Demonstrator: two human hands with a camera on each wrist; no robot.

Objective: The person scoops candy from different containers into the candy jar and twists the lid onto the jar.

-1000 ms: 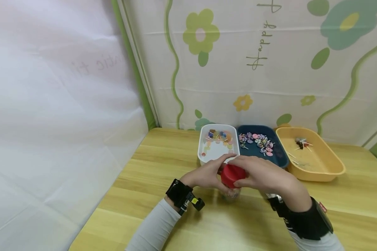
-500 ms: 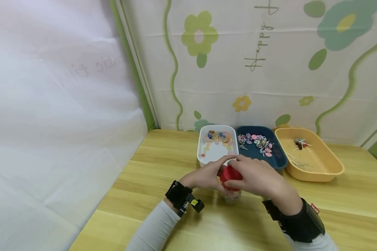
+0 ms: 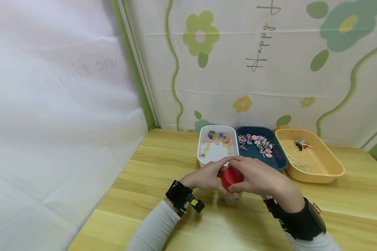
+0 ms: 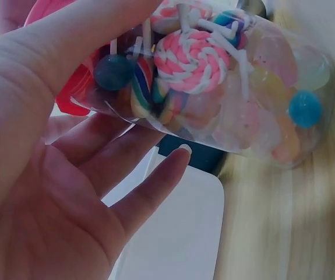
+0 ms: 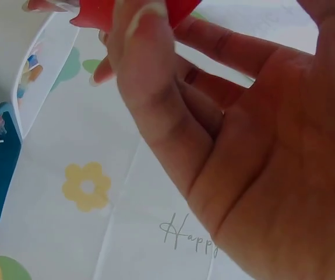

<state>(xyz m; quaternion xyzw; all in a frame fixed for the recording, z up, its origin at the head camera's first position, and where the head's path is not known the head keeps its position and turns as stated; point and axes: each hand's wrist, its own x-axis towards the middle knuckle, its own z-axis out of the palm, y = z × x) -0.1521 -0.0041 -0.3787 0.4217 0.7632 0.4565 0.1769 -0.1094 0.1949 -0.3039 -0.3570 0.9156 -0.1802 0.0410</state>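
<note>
A clear jar [image 4: 260,99] with a red lid [image 3: 231,178] stands on the table before the white bin. Inside it, the left wrist view shows a pink-and-white swirl lollipop [image 4: 191,62], other small lollipops and pale round candies. My left hand [image 3: 205,176] grips the jar just below the lid, thumb on the near side and fingers round the far side. From the right, my right hand [image 3: 259,176] holds the red lid between thumb and fingers. Part of the jar is hidden behind both hands in the head view.
Behind the hands stand a white bin [image 3: 202,158] with candies, a dark blue bin [image 3: 252,159] with swirl lollipops, and a yellow bin [image 3: 320,164] with a few lollipops and sticks. A patterned cloth [image 3: 216,80] hangs behind the wooden table [image 3: 138,184].
My right hand has shifted slightly left and its thumb and fingers have changed position on the red lid. My left hand keeps its grip on the jar, almost unmoved.
</note>
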